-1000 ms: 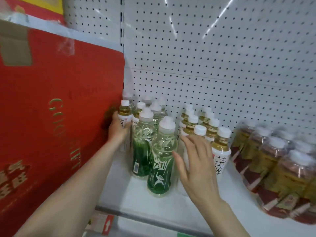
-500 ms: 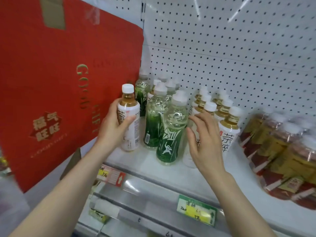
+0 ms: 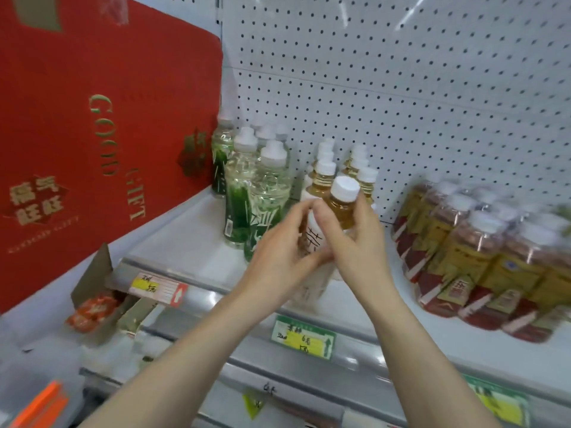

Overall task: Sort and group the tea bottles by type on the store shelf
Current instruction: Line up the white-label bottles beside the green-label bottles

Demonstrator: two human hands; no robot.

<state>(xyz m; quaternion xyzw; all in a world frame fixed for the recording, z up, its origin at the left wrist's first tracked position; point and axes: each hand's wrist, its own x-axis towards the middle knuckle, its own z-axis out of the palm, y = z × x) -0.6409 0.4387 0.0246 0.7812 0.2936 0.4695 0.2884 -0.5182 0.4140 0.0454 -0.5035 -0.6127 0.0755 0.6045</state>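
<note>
A white-labelled amber tea bottle [image 3: 340, 208] with a white cap is tilted just in front of the shelf. My left hand [image 3: 278, 254] grips its label from the left, and my right hand [image 3: 361, 245] grips its neck and shoulder from the right. Right behind it on the shelf [image 3: 191, 242] stand two rows of the same amber tea bottles [image 3: 366, 177]. To their left stands a group of green-labelled tea bottles [image 3: 268, 193]; my left hand hides the lower part of the front one.
A big red gift box [image 3: 92, 134] walls off the shelf's left side. Shrink-wrapped packs of red-and-gold bottles [image 3: 479, 242] lie at the right. Price tags [image 3: 304, 336] line the shelf's front rail. A lower shelf holds an open carton of orange packets [image 3: 92, 307].
My left hand carried the amber bottle from the left of the green bottles to the front of the amber rows. My right hand left the shelf bottles and took hold of it.
</note>
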